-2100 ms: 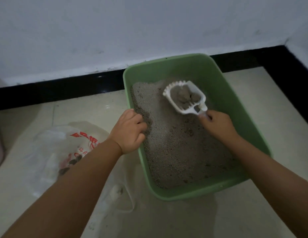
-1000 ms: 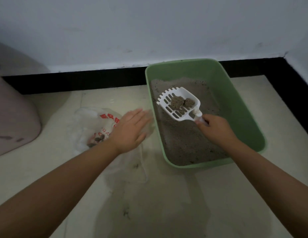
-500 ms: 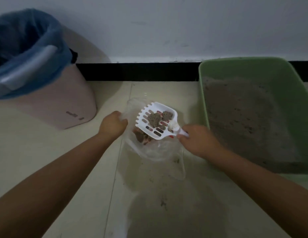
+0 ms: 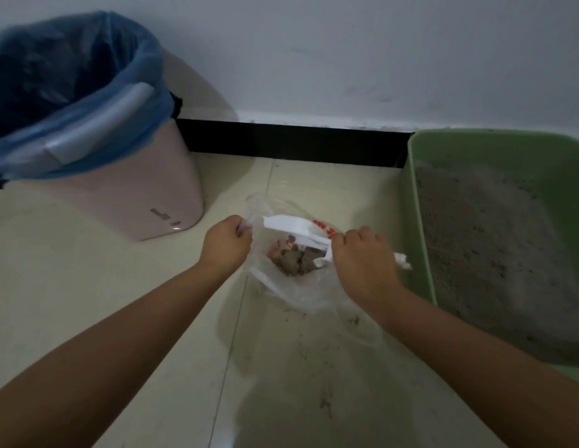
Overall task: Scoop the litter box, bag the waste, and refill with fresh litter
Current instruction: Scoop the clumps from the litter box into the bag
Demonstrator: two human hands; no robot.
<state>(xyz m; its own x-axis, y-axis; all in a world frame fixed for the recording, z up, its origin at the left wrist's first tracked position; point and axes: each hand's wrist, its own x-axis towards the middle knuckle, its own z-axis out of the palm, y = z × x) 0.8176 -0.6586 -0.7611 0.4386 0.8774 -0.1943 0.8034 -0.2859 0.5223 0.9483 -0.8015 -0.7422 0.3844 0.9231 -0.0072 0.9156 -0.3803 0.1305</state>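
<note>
Clear plastic bag (image 4: 301,292) w/ red print on tile floor (image 4: 87,286), mouth held open. Landmark for all below = bag.

Left hand (image 4: 225,245) at bag's left rim, fingers curled, pinching rim edge & lifting it up. Right hand (image 4: 362,263) at bag's right rim, fingers wrapped round handle of white litter scoop (image 4: 294,229); handle end poking out past the hand on the side away from bag. Scoop head over bag mouth, tipped over, underside up, blurred. Grey-brown waste clumps (image 4: 296,260) inside bag, below scoop head, some red print showing near them.

Green litter box (image 4: 417,221) just right of bag, near wall almost touching it; grey litter (image 4: 488,247) inside, banked higher toward box's far end, dark specks throughout. Pink bin (image 4: 136,202) w/ blue liner (image 4: 87,79) left of bag & further back, apart from it. Black baseboard (image 4: 291,140) & white wall (image 4: 346,53) beyond bag. Scattered grit & smudges on floor on near side of bag. Both forearms bare, reaching in from near side.
</note>
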